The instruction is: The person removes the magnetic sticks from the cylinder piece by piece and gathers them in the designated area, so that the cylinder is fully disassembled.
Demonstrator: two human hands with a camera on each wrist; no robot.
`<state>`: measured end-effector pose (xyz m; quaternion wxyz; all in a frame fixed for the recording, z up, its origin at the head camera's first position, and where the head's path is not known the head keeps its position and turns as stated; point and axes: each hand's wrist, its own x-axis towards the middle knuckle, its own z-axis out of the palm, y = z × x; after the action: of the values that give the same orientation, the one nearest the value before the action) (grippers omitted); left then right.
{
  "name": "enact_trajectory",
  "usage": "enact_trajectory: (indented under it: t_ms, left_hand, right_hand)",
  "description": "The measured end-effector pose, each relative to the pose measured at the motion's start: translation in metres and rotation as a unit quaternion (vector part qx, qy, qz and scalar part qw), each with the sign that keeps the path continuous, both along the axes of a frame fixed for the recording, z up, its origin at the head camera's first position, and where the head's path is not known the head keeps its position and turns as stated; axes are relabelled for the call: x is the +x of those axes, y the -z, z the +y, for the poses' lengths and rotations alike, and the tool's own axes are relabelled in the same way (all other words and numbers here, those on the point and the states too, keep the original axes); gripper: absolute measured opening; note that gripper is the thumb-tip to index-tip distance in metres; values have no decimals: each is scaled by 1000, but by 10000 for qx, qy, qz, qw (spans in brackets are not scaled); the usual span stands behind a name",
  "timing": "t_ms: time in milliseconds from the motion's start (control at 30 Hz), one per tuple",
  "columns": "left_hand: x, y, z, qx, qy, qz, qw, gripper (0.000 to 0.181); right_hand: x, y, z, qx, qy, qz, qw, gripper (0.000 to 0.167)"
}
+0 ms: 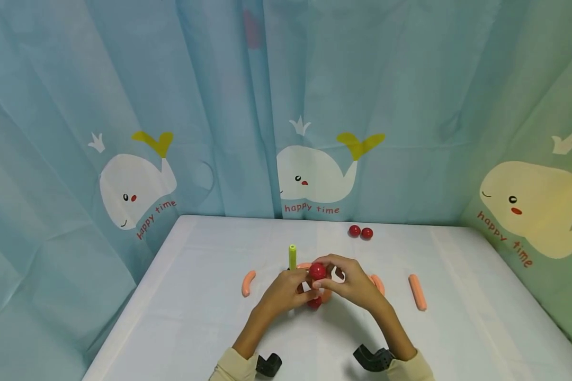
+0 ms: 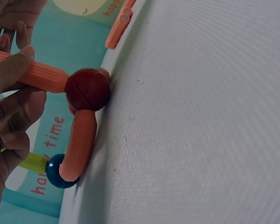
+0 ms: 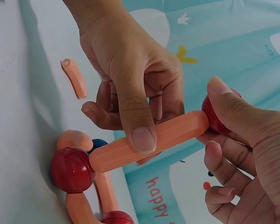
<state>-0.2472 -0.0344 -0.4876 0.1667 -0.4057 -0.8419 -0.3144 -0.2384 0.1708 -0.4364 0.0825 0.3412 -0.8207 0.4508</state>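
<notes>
An upright ridged orange rod (image 3: 177, 132) stands on a red ball (image 3: 72, 170) at the base of a joined ball-and-rod toy build. My left hand (image 1: 282, 291) pinches this rod between thumb and fingers. At its top end, my right hand (image 1: 352, 281) grips another red ball (image 1: 317, 271), which meets the rod. Curved orange rods (image 2: 80, 142) run low from the base ball along the white table. One meets a blue ball (image 2: 53, 171), from which a yellow-green rod (image 1: 293, 256) rises. My hands hide part of the build in the head view.
Two red balls, one left (image 1: 355, 230) and one right (image 1: 367, 233), lie near the table's far edge. A curved orange rod (image 1: 249, 283) is on the left, another (image 1: 378, 284) by my right wrist, and a straight orange rod (image 1: 417, 292) farther right. A whale-print curtain (image 1: 410, 180) hangs behind.
</notes>
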Motion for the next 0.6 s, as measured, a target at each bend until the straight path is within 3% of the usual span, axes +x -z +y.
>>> enact_trajectory:
  t_ms: [600]
  left_hand:
    - [0,1,0,203,115,46,9997,21]
  right_hand:
    - [7,-7,-3,29,86,42,10000,31]
